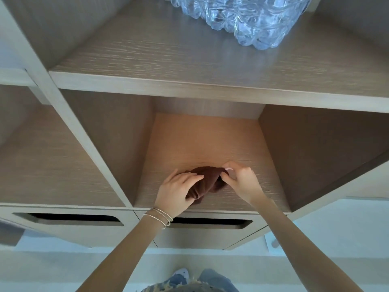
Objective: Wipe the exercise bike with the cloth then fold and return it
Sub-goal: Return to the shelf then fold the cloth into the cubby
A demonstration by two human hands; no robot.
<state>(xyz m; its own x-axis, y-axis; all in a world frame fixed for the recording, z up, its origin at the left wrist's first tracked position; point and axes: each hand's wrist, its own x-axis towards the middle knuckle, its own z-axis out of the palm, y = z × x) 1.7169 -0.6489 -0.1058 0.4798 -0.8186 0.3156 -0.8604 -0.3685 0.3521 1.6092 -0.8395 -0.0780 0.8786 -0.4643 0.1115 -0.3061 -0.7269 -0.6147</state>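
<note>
A dark brown cloth [205,182] lies bunched near the front of the middle cubby floor [200,140] of a wooden shelf unit. My left hand [176,190] grips its left and lower side, with the fingers curled over the top. My right hand [240,180] pinches its upper right corner between thumb and fingers. Both forearms reach in from below. No exercise bike is in view.
A shrink-wrapped pack of clear water bottles [248,20] stands on the shelf above [147,66]. Cubbies open to the left [52,157] and right [315,148]. Below are two drawer fronts with cut-out handles [71,220]. My shoes [181,275] show on the pale floor.
</note>
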